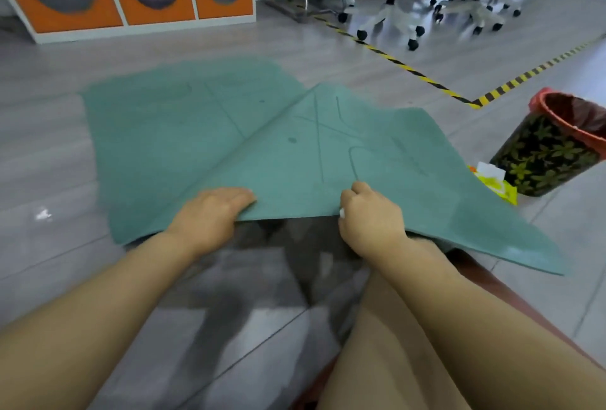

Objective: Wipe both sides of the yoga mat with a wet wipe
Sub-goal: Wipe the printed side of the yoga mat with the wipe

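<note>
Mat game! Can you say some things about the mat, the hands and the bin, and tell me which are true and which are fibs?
1. Both hands hold the mat's near edge. True: the left hand and right hand grip the mat.
2. The mat is purple. False: it is green.
3. The bin stands right of the mat. True.
4. The mat lies flat. False: its near edge is lifted and it is creased.
5. The bin has a red liner. True.
6. The wipes pack lies on the mat. False: it lies on the floor by the bin.
</note>
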